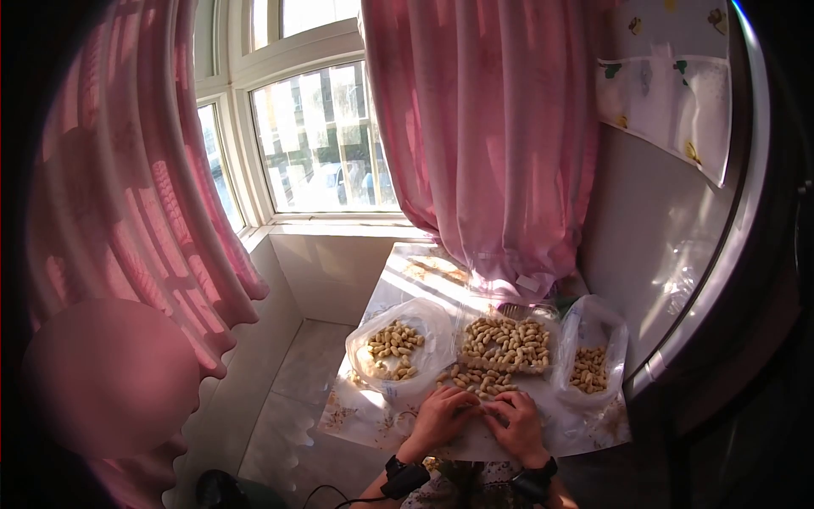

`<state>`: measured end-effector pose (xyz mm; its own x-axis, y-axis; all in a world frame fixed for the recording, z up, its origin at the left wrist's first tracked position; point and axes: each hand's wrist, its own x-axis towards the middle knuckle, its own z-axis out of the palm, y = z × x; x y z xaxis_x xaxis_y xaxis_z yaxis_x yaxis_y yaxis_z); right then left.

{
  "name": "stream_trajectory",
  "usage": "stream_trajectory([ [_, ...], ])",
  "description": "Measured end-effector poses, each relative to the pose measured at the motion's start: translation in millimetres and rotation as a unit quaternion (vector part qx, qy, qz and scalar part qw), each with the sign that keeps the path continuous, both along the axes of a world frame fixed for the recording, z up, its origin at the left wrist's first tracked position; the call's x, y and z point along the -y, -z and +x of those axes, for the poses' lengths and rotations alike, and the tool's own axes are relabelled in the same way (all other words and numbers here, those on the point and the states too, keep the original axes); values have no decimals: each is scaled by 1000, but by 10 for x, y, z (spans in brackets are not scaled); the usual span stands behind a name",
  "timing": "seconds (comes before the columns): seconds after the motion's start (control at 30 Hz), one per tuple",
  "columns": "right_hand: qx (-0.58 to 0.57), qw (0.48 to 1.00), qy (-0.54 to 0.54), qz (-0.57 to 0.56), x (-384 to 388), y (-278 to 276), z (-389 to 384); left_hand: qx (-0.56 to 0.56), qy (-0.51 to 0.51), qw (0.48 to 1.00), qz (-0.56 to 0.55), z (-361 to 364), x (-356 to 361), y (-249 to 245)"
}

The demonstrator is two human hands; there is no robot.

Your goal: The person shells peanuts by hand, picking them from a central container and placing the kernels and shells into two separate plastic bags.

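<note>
Both small, left hand [441, 417], right hand [515, 424] together by loose peanuts [479, 380], grip impossible to tell

A home — pink curtains [483, 144] at a sunlit bay window [322, 140], small cloth-covered table [365, 416].

I log: loose peanuts [479, 380] on table [352, 416] | container of peanuts [506, 343] behind them | left bag [394, 348] and right bag [591, 366] flanking container.

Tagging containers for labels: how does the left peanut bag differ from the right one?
The left bag lies low and wide open; the right bag stands taller and narrower. The left bag's peanuts spread loosely; the right bag's heap at the bottom. Both are clear plastic.
</note>
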<state>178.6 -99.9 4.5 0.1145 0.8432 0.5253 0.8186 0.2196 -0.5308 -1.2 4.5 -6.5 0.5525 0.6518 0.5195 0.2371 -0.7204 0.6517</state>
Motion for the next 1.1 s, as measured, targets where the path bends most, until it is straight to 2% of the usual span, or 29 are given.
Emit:
stream_trajectory([
  [0.27, 8, 1000, -3, 7, -4, -40, -6, 15, 13, 1000, -16, 4, 5, -25],
  [0.57, -24, 1000, 11, 15, -9, 11, -16, 21, -25, 999, -21, -7, 1, -6],
  [0.97, -45, 998, 43, 26, -8, 19, -31, 19, -2, 1000, -18, -15, 20, -18],
  [1.1, -34, 998, 56, 22, 4, -25, -48, 41, -28, 999, 5, -6, 13, 3],
])
